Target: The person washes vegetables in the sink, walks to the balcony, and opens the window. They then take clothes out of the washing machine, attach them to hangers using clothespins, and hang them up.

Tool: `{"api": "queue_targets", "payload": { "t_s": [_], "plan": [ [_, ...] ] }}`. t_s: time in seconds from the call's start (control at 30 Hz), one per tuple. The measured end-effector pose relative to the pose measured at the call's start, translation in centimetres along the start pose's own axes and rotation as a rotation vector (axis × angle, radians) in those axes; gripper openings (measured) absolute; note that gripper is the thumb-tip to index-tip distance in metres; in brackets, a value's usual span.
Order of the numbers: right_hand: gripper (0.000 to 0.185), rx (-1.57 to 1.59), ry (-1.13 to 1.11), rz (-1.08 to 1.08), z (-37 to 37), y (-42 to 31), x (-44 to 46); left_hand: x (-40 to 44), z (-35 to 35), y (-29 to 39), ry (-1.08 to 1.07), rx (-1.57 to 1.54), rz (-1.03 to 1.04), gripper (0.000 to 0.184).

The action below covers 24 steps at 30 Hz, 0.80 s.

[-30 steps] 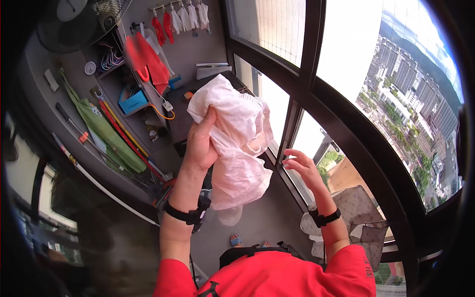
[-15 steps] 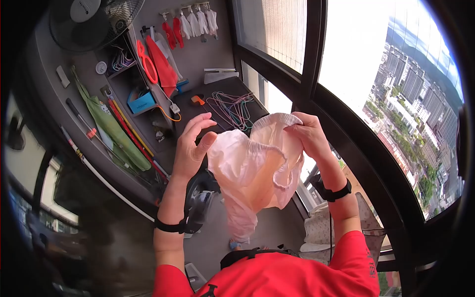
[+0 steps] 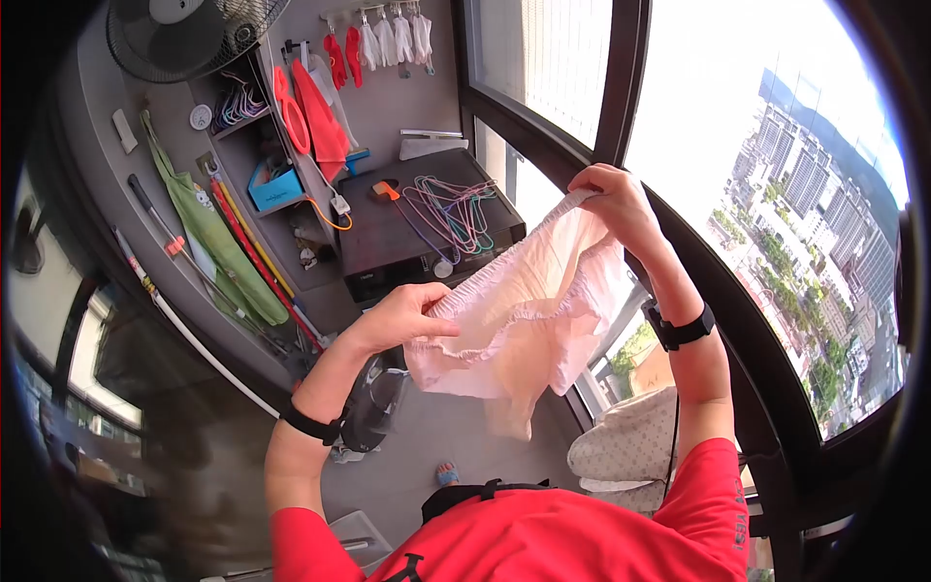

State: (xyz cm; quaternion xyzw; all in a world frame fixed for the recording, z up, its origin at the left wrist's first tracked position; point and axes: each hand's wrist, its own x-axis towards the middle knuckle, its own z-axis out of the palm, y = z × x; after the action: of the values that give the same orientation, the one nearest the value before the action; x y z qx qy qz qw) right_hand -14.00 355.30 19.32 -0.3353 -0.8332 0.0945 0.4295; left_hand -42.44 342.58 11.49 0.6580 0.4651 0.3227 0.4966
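A pale pink garment with a gathered elastic waistband, which looks like shorts or pants, hangs between my two hands. My left hand pinches the waistband at its near left end. Higher up on the right, my right hand is closed on the opposite end of the band. The waistband is stretched in a slanting line between them, and its opening faces up towards me. Below the band the thin cloth hangs in loose folds, with one narrow part dangling lowest.
Colourful clothes hangers and an orange-handled item lie on a black machine top. Socks hang on the back wall. A green apron and poles hang left. Large windows run along the right. A patterned cloth hangs low right.
My left hand has gone from open beside the garment to pinching its waistband. My right hand has risen outward, and the bunched band is now stretched straight.
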Motion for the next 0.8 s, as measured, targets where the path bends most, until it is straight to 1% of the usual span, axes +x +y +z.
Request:
{"api": "queue_targets", "payload": {
  "t_s": [0.03,0.07,0.1,0.13,0.2,0.23,0.27,0.33,0.4,0.43,0.47,0.53,0.57,0.63,0.67,0.7,0.73,0.77,0.8],
  "plan": [
    [0.012,-0.067,0.039,-0.030,0.2,1.0,0.0,-0.5,-0.3,0.4,-0.072,-0.146,-0.010,0.042],
    [0.011,-0.133,0.079,-0.058,0.6,2.1,-0.2,-0.9,-0.3,1.2,-0.018,-0.226,0.042,0.043],
    [0.013,-0.235,0.096,-0.054,1.4,3.5,-0.4,-1.4,-0.3,2.4,0.039,-0.307,0.094,0.044],
    [0.019,-0.360,0.071,-0.098,2.5,4.7,-1.1,-2.0,-0.4,3.5,0.097,-0.386,0.145,0.046],
    [0.022,-0.484,-0.232,-0.227,4.5,6.9,-2.9,-2.9,-1.2,5.7,0.368,-0.303,0.282,0.040],
    [0.024,-0.555,-0.408,-0.205,5.0,9.2,-4.0,-3.1,-2.6,5.1,0.438,-0.095,0.312,0.047],
    [0.024,-0.543,-0.443,-0.234,5.4,12.3,-4.7,-3.4,-3.9,4.4,0.546,0.404,0.239,0.053],
    [0.024,-0.186,-0.543,0.127,2.4,10.2,-2.8,-3.6,-4.5,3.3,0.623,1.242,0.493,0.049],
    [0.025,0.138,-0.423,0.247,1.1,9.0,-1.5,-4.1,-4.1,1.8,0.545,1.407,0.339,0.042],
    [0.024,0.268,-0.435,0.331,0.7,8.9,-0.8,-4.3,-3.8,1.2,0.493,1.488,0.265,0.038],
    [0.022,0.381,-0.429,0.367,0.3,8.0,-0.4,-4.6,-3.8,0.6,0.473,1.446,0.187,0.037],
    [0.022,0.372,-0.409,0.335,0.4,6.8,0.0,-5.2,-4.0,0.4,0.442,1.355,0.040,0.036],
    [0.021,0.299,-0.380,0.337,0.7,6.1,0.0,-5.3,-4.3,1.1,0.441,1.154,-0.069,0.038],
    [0.019,0.117,-0.313,0.298,1.8,6.2,-0.7,-6.8,-3.1,2.6,0.575,0.781,0.094,0.038],
    [0.021,0.002,-0.326,0.147,2.8,5.5,-1.8,-7.5,-2.1,2.7,0.634,0.593,0.175,0.039],
    [0.024,-0.013,-0.450,-0.217,5.0,6.5,-3.6,-8.4,-0.4,1.6,0.425,0.551,0.124,0.040],
    [0.028,-0.135,-0.981,-0.064,6.2,6.8,-4.2,-9.4,1.5,0.2,0.213,0.503,0.073,0.042],
    [0.032,-0.150,-1.102,-0.072,6.3,6.4,-4.5,-10.9,2.2,-0.4,0.198,0.602,0.080,0.040],
    [0.033,0.105,-0.936,0.003,6.2,6.7,-4.7,-12.2,1.8,-0.3,0.186,0.707,0.087,0.037]
  ]
}}
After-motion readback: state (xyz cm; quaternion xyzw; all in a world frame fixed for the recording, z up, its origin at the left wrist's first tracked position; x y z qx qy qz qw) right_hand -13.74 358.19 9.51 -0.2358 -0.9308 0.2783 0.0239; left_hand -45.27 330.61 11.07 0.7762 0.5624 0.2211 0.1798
